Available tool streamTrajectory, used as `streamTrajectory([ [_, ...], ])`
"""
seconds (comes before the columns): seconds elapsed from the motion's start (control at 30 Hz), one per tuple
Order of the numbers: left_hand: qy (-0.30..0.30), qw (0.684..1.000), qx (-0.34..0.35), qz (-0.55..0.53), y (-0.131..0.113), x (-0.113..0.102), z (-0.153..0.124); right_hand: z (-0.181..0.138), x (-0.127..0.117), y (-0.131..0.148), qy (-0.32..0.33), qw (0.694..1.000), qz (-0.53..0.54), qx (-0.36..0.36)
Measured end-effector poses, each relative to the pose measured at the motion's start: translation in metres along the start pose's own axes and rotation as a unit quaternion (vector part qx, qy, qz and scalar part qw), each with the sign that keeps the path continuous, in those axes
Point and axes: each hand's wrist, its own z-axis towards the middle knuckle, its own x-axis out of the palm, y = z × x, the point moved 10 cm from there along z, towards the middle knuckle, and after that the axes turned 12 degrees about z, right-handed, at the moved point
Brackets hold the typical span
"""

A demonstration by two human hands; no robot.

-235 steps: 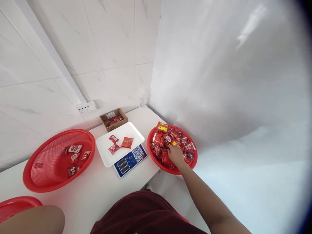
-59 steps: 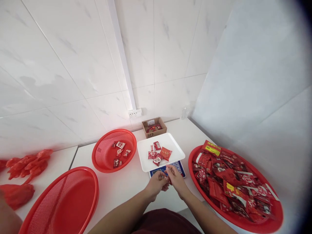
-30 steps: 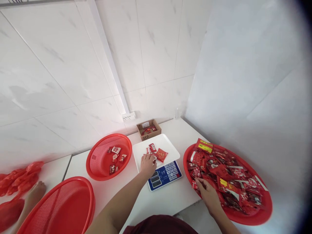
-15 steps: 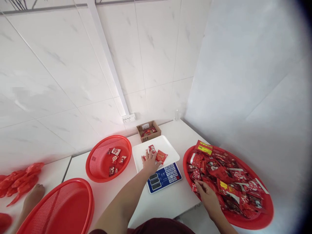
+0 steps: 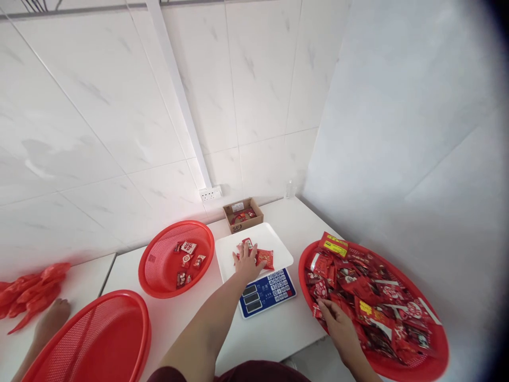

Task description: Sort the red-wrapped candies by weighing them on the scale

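My left hand (image 5: 247, 263) rests with fingers spread over red snack packets (image 5: 265, 259) on the white tray (image 5: 278, 241) of a digital scale (image 5: 267, 295). Those packets are partly hidden under the fingers. At the near left rim of a large red basket (image 5: 435, 361), my right hand (image 5: 337, 321) pinches a small red packet (image 5: 317, 311) between thumb and fingers. Many red packets (image 5: 361, 289), some with yellow or white labels, fill that basket in a loose heap.
Left of the scale stands a red basket (image 5: 157, 289) holding several small packets. Nearer is another red basket (image 5: 143, 339). A small cardboard box (image 5: 237, 228) sits behind the scale. At far left, a co-worker's hand (image 5: 55, 318) is beside red plastic bags (image 5: 37, 292).
My right hand has dipped slightly at the basket rim, with the small packet still pinched. The left hand stays on the scale tray. The view has shifted a little.
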Motion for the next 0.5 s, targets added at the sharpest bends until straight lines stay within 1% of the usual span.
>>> streamTrajectory([
  [0.1,0.025,0.999,0.016,0.014,-0.001,0.005,0.005,-0.001,0.000,0.000,-0.003,1.000,0.008,0.000],
  [0.2,0.017,0.999,0.030,0.017,-0.001,0.005,0.004,-0.001,-0.002,0.000,-0.008,1.000,0.010,0.002],
  [0.37,-0.031,0.999,0.028,-0.014,0.002,-0.003,-0.004,-0.001,-0.001,-0.001,-0.007,1.000,0.007,0.010],
  [0.5,-0.092,0.994,0.001,-0.055,0.022,-0.013,-0.019,-0.003,-0.002,0.004,-0.018,1.000,0.000,0.007],
])
